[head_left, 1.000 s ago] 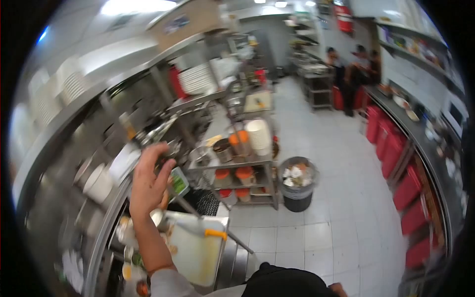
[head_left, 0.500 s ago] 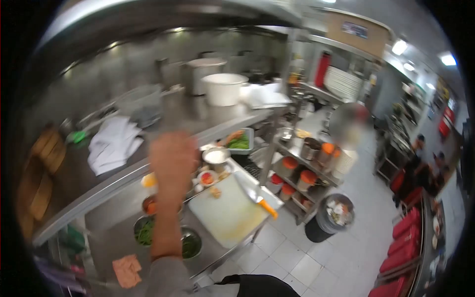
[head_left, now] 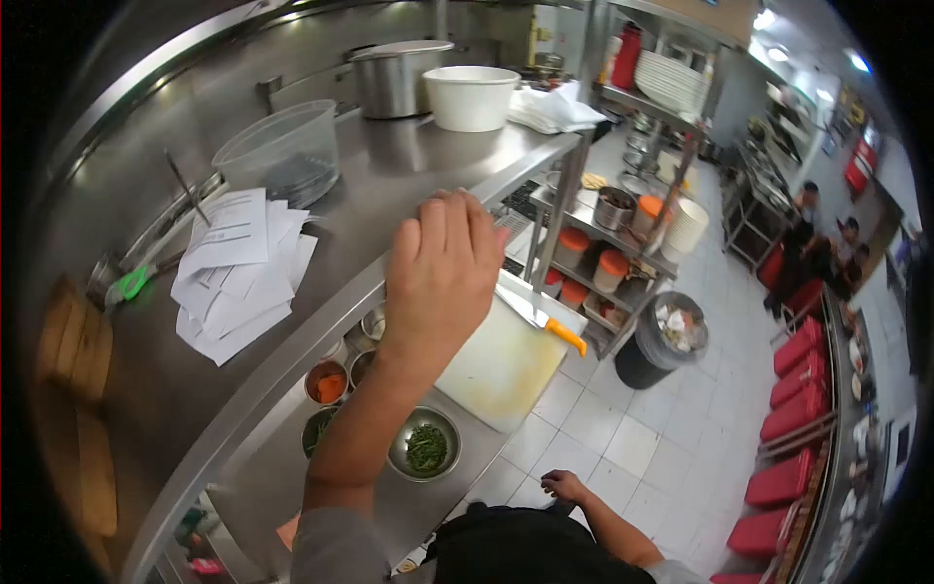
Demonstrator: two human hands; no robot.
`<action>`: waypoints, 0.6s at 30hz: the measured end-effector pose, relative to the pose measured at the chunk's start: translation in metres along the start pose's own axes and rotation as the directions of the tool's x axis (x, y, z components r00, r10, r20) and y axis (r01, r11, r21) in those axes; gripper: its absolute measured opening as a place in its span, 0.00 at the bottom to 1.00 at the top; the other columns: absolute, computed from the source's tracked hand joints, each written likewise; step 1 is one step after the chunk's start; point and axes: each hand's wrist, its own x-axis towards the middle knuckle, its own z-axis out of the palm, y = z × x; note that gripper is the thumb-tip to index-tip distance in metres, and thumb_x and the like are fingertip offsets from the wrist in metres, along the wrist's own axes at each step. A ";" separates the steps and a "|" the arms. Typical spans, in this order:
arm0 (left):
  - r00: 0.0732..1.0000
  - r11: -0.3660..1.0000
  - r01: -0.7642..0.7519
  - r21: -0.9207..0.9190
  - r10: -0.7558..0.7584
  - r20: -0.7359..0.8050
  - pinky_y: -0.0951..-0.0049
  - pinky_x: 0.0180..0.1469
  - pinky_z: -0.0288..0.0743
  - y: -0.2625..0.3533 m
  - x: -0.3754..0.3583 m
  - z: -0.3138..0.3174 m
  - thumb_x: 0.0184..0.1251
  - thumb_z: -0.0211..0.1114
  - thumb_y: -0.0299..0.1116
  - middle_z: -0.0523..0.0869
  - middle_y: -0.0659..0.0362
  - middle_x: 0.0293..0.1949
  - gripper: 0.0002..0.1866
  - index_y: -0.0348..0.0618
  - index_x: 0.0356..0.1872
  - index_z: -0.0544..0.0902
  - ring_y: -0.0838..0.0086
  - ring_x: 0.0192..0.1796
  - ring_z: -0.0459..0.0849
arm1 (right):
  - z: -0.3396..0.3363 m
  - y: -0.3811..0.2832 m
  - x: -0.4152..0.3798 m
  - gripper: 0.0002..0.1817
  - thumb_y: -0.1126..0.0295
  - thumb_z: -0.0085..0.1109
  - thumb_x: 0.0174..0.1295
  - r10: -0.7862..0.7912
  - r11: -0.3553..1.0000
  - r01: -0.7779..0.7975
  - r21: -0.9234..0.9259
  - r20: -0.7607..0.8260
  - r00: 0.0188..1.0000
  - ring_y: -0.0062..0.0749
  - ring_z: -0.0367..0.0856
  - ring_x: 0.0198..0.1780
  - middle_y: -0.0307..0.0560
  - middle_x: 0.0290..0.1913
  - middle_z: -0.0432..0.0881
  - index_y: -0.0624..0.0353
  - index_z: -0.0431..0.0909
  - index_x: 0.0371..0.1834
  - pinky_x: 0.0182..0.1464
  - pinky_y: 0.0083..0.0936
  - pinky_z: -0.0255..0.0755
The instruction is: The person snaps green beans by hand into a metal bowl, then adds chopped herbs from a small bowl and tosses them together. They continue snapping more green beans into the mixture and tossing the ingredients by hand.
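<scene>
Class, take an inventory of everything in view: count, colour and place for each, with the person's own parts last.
Metal shelf: 1, silver, upper centre
Paper sheets: several, white, shelf's left
Plastic tub: 1, clear, behind papers
Pot: 1, silver, shelf's back
Round tub: 1, white, beside pot
Cutting board: 1, whitish, lower counter
Knife: 1, orange handle, on board
Chopped greens: 1 bowlful, green, below board
Plates: stack, white, rack top
Lidded containers: several, orange lids, rack
Bin: 1, black, floor
Red containers: several, red, right
People: at least two, dark clothing, background
Small background items: uncountable
Left hand: 1, bare, above shelf edge
Right hand: 1, bare, low, above floor
</scene>
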 end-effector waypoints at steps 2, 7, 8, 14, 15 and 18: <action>1.000 1.000 -0.018 -0.003 0.018 0.016 0.69 0.42 0.67 -0.001 -0.002 -0.004 0.62 0.67 0.46 0.80 0.58 0.41 0.23 0.39 0.49 0.80 0.70 0.43 0.77 | 0.029 0.001 -0.006 0.22 0.57 0.59 0.66 0.088 0.972 -0.052 -0.229 0.148 0.985 0.36 0.87 0.45 0.51 0.47 0.87 0.62 0.81 0.55 0.50 0.34 0.81; 0.997 0.998 -0.060 -0.020 0.061 0.049 0.68 0.45 0.68 -0.002 -0.005 -0.012 0.63 0.67 0.47 0.82 0.57 0.45 0.23 0.40 0.51 0.80 0.68 0.45 0.78 | 0.042 0.066 -0.010 0.22 0.54 0.54 0.66 0.172 0.649 0.135 -0.748 0.318 0.932 0.48 0.77 0.63 0.50 0.63 0.79 0.48 0.81 0.60 0.65 0.39 0.71; 0.997 0.998 -0.069 -0.002 0.069 0.027 0.67 0.46 0.69 -0.003 -0.004 -0.012 0.63 0.67 0.47 0.82 0.56 0.47 0.23 0.40 0.51 0.80 0.67 0.46 0.78 | 0.037 0.096 0.008 0.23 0.54 0.54 0.65 0.206 0.674 0.144 -0.724 0.372 0.905 0.48 0.74 0.66 0.49 0.65 0.78 0.46 0.80 0.62 0.67 0.40 0.69; 0.997 0.997 -0.074 0.008 0.074 -0.008 0.68 0.46 0.69 -0.001 -0.003 -0.013 0.63 0.67 0.46 0.83 0.56 0.45 0.21 0.40 0.49 0.81 0.69 0.46 0.79 | 0.004 0.137 -0.033 0.20 0.51 0.59 0.58 0.085 0.951 -0.155 -0.268 -0.257 0.963 0.50 0.86 0.46 0.54 0.44 0.88 0.52 0.88 0.45 0.52 0.39 0.79; 0.996 0.997 -0.083 -0.006 0.083 -0.018 0.68 0.46 0.69 0.001 -0.002 -0.015 0.63 0.67 0.46 0.83 0.56 0.45 0.21 0.40 0.49 0.81 0.69 0.46 0.79 | -0.001 0.140 -0.045 0.21 0.51 0.58 0.58 0.059 0.958 -0.129 -0.255 -0.264 0.963 0.52 0.86 0.46 0.54 0.43 0.88 0.53 0.88 0.43 0.52 0.39 0.79; 0.996 0.997 -0.070 -0.016 0.069 -0.058 0.68 0.45 0.70 0.002 -0.001 -0.017 0.65 0.67 0.46 0.84 0.56 0.45 0.20 0.40 0.47 0.81 0.66 0.45 0.80 | -0.007 0.206 -0.047 0.21 0.51 0.55 0.58 -0.004 0.731 -0.115 -0.672 -0.172 0.985 0.55 0.85 0.47 0.56 0.43 0.87 0.55 0.88 0.40 0.53 0.41 0.78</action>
